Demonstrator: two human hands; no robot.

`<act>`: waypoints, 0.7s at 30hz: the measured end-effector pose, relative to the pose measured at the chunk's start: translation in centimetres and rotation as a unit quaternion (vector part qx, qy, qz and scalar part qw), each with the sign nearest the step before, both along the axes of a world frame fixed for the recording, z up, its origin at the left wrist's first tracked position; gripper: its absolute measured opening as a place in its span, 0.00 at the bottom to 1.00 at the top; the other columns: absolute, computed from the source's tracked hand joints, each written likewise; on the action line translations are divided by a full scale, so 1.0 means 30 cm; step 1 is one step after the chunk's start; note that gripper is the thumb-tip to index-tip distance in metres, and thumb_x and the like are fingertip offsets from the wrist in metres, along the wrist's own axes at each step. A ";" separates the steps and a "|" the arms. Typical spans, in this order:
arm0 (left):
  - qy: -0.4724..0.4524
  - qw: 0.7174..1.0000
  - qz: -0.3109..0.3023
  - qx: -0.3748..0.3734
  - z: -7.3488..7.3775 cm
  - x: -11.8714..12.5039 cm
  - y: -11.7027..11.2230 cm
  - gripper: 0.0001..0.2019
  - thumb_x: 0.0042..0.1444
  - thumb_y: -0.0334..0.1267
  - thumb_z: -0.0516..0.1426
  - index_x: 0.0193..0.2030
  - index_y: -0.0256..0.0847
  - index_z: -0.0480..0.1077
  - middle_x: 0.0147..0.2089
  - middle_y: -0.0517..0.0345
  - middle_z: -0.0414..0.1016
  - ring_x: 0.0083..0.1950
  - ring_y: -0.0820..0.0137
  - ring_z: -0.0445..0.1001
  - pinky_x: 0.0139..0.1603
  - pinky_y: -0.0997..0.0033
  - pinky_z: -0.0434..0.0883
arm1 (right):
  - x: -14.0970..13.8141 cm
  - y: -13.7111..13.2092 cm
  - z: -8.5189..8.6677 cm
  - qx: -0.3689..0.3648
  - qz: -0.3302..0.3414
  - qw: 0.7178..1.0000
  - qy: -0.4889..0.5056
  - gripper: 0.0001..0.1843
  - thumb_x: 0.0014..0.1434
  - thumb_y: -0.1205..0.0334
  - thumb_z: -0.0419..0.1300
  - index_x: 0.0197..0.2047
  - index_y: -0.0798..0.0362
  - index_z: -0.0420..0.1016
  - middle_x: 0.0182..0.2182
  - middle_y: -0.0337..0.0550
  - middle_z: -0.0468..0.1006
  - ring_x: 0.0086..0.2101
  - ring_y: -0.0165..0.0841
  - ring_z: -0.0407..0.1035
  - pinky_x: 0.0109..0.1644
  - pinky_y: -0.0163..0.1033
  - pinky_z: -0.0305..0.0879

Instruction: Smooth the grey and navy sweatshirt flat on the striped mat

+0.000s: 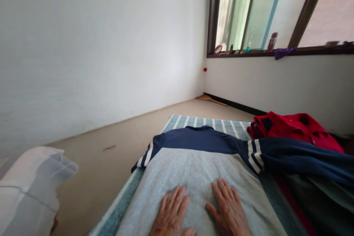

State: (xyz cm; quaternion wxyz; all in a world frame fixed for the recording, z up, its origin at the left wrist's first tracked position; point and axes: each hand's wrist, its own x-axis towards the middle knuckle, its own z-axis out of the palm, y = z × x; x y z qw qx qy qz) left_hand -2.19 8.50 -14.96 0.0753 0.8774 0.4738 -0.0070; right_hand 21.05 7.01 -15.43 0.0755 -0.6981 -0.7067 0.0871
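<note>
My left hand (pixel 172 214) and my right hand (pixel 228 210) lie flat side by side on a grey and navy polo shirt (pixel 193 177), fingers spread, pressing on its grey front. The shirt lies spread with its navy collar and shoulders away from me, and white stripes mark its sleeves. Its right sleeve, in navy, stretches off towards a heap at the right. Under the shirt is a blue-green striped mat (pixel 204 124). A red garment (pixel 290 127) lies folded loosely at the right, beyond the navy sleeve.
A white pillow (pixel 30 191) lies on the beige floor (pixel 110 125) at lower left. White walls rise left and ahead. A short broom (pixel 210 99) lies in the far corner. Under a window (pixel 262 11), a sill holds small bottles and a round mirror.
</note>
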 end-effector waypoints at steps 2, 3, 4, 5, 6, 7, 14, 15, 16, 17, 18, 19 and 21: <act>0.001 1.000 0.003 0.000 0.007 0.003 -0.004 0.36 0.55 0.46 0.60 0.69 0.48 0.56 0.73 0.50 0.46 0.73 0.52 0.47 0.70 0.46 0.50 | -0.001 -0.002 0.006 -0.005 0.000 1.000 -0.001 0.34 0.64 0.44 0.49 0.67 0.54 0.61 0.67 0.49 0.52 0.66 0.46 0.47 0.68 0.57 0.48; 0.002 1.000 0.004 0.000 0.012 0.005 -0.006 0.35 0.55 0.47 0.60 0.69 0.47 0.56 0.73 0.50 0.46 0.73 0.52 0.47 0.70 0.45 0.51 | -0.001 -0.002 0.008 -0.005 0.001 1.000 -0.001 0.34 0.64 0.44 0.49 0.67 0.54 0.61 0.67 0.49 0.52 0.66 0.46 0.47 0.68 0.57 0.48; 0.005 1.000 0.003 0.000 0.017 0.007 -0.008 0.35 0.55 0.47 0.60 0.69 0.47 0.56 0.73 0.50 0.46 0.73 0.52 0.48 0.70 0.45 0.51 | -0.002 -0.003 0.010 -0.005 0.002 1.000 -0.001 0.34 0.64 0.43 0.49 0.67 0.54 0.61 0.67 0.49 0.53 0.66 0.46 0.47 0.68 0.57 0.48; 0.007 1.000 0.002 0.001 0.022 0.008 -0.010 0.35 0.56 0.48 0.60 0.69 0.47 0.57 0.73 0.50 0.46 0.72 0.52 0.48 0.69 0.45 0.52 | -0.002 -0.004 0.011 -0.005 0.002 1.000 -0.001 0.34 0.64 0.43 0.49 0.67 0.54 0.61 0.67 0.49 0.53 0.66 0.46 0.47 0.68 0.57 0.48; 0.008 1.000 0.000 0.002 0.027 0.010 -0.012 0.35 0.56 0.48 0.60 0.69 0.47 0.57 0.73 0.50 0.47 0.72 0.53 0.48 0.69 0.45 0.52 | -0.002 -0.005 0.011 -0.004 0.002 1.000 -0.001 0.34 0.64 0.43 0.49 0.67 0.54 0.61 0.67 0.49 0.53 0.66 0.46 0.47 0.68 0.57 0.48; 0.008 1.000 -0.003 0.002 0.031 0.011 -0.014 0.34 0.56 0.48 0.59 0.69 0.46 0.57 0.73 0.50 0.47 0.72 0.52 0.48 0.69 0.45 0.52 | -0.002 -0.006 0.010 -0.003 0.001 1.000 0.000 0.34 0.64 0.43 0.49 0.67 0.54 0.61 0.67 0.49 0.53 0.66 0.46 0.47 0.68 0.57 0.48; 0.001 1.000 -0.011 0.020 0.037 0.010 -0.012 0.34 0.56 0.48 0.59 0.68 0.45 0.58 0.72 0.49 0.49 0.72 0.51 0.49 0.69 0.43 0.53 | 0.003 -0.007 -0.001 0.013 -0.003 1.000 0.019 0.34 0.64 0.42 0.50 0.66 0.54 0.62 0.67 0.50 0.54 0.66 0.47 0.47 0.68 0.56 0.48; 0.001 1.000 -0.011 0.025 0.034 0.009 -0.011 0.34 0.57 0.48 0.59 0.68 0.46 0.58 0.73 0.49 0.49 0.72 0.51 0.49 0.69 0.43 0.53 | 0.002 -0.007 -0.001 0.013 -0.004 1.000 0.022 0.34 0.64 0.43 0.50 0.66 0.54 0.62 0.67 0.50 0.54 0.66 0.47 0.47 0.68 0.56 0.48; 0.001 1.000 -0.011 0.029 0.031 0.009 -0.010 0.34 0.57 0.48 0.59 0.69 0.46 0.58 0.73 0.49 0.49 0.72 0.51 0.50 0.69 0.43 0.53 | 0.002 -0.007 -0.001 0.013 -0.005 1.000 0.024 0.34 0.64 0.43 0.50 0.66 0.54 0.62 0.67 0.50 0.54 0.66 0.47 0.47 0.68 0.57 0.47; 0.001 0.999 -0.012 0.032 0.028 0.008 -0.010 0.33 0.57 0.47 0.59 0.68 0.45 0.58 0.73 0.49 0.49 0.72 0.51 0.50 0.69 0.43 0.53 | 0.001 -0.008 -0.001 0.013 -0.006 1.000 0.026 0.34 0.64 0.43 0.50 0.66 0.54 0.62 0.67 0.50 0.54 0.66 0.47 0.47 0.68 0.57 0.47; 0.002 0.999 -0.012 0.035 0.026 0.007 -0.010 0.33 0.57 0.48 0.59 0.68 0.45 0.58 0.73 0.49 0.49 0.72 0.51 0.50 0.69 0.43 0.54 | 0.000 -0.008 0.000 0.012 -0.006 1.000 0.027 0.33 0.64 0.44 0.50 0.66 0.54 0.62 0.67 0.50 0.54 0.66 0.47 0.47 0.68 0.57 0.47; 0.002 0.999 -0.014 0.038 0.023 0.006 -0.011 0.33 0.57 0.48 0.59 0.68 0.45 0.58 0.72 0.48 0.50 0.72 0.51 0.51 0.68 0.43 0.54 | 0.000 -0.009 0.001 0.013 -0.006 0.999 0.029 0.33 0.64 0.44 0.50 0.66 0.54 0.62 0.67 0.50 0.54 0.66 0.47 0.47 0.68 0.56 0.47; 0.001 0.999 -0.020 0.046 0.021 0.003 -0.013 0.33 0.57 0.48 0.59 0.68 0.44 0.58 0.72 0.48 0.50 0.72 0.51 0.51 0.68 0.44 0.54 | -0.001 -0.010 0.002 0.016 -0.007 0.999 0.031 0.33 0.64 0.44 0.51 0.66 0.54 0.62 0.67 0.50 0.54 0.66 0.47 0.46 0.68 0.56 0.47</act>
